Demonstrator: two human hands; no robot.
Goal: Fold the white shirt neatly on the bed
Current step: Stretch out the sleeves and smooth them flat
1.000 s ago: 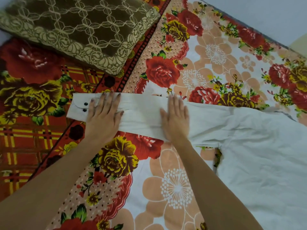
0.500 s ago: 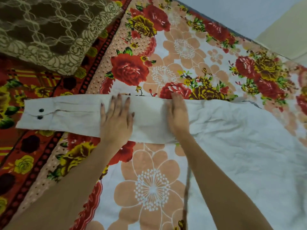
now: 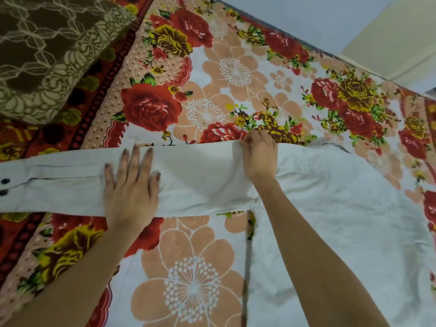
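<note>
White shirt spread on bed, cuff end cut off at the edge, left hand flat on sleeve with fingers spread, right hand pinching sleeve's far edge, fingertips hidden

One white shirt, one pillow — two hands, two cuff buttons.

My right hand, which lay flat on the long sleeve of the white cotton shirt a moment ago, has curled its fingers over the sleeve's far edge near the shoulder and pinches it. My left hand has slid along the sleeve from the buttoned cuff toward the middle. The cuff now sits at the picture's left edge.
</note>
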